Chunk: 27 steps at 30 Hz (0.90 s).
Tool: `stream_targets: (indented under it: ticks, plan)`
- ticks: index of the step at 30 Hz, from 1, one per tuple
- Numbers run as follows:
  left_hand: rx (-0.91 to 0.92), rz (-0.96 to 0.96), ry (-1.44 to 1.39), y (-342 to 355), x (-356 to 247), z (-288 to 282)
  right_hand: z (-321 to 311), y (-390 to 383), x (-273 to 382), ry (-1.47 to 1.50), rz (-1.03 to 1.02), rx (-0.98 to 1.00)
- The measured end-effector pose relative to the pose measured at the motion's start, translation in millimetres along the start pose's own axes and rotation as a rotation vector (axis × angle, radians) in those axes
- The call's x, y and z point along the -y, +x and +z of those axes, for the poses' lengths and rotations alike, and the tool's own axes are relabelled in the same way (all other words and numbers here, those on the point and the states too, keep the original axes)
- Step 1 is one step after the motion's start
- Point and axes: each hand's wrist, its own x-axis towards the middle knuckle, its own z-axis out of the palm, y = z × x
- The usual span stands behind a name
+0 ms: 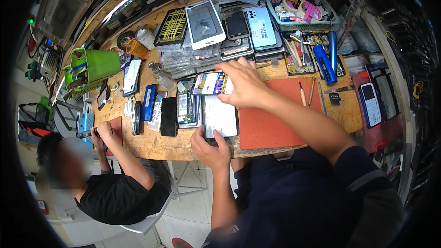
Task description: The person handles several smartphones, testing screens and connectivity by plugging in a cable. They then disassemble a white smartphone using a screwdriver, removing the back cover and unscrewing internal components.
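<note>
My right hand (239, 81) is closed around the right end of a phone (210, 83) with a bright, colourful screen, its fingers over the top edge and its thumb below. The phone is just above the far end of a white flat panel (221, 117) with a dark rim. At the panel's near left corner my left hand (210, 149) grips the edge, thumb on top; its other fingertips are partly hidden. An orange-red mat (275, 115) lies to the right. An opened device with exposed circuit parts (187, 108) is to the left, beside a black phone (169, 116).
Stacked phone parts and a white phone box (205, 24) stand at the back. A green basket (303, 14) holds tape rolls. A blue cylinder (325, 64) and thin tools (303, 94) lie right. At left, a co-worker (124, 183) sits near a green bin (94, 66).
</note>
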Motion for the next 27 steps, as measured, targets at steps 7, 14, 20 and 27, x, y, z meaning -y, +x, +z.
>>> stream_targets:
  ticks: [7,14,20,27]
  plan:
    - [0.069,-0.376,-1.397,23,-48,3,-53,-73,57,0.323,-0.024,-0.108]
    - [0.494,-0.704,-2.369,45,-72,30,-92,-113,60,0.549,-0.039,-0.104]
    - [0.455,-1.004,-2.401,31,-89,28,-97,-148,24,0.457,0.164,-0.147]
    - [0.424,-1.045,-2.422,19,-104,16,-71,-181,-24,-0.049,-0.075,-0.057]
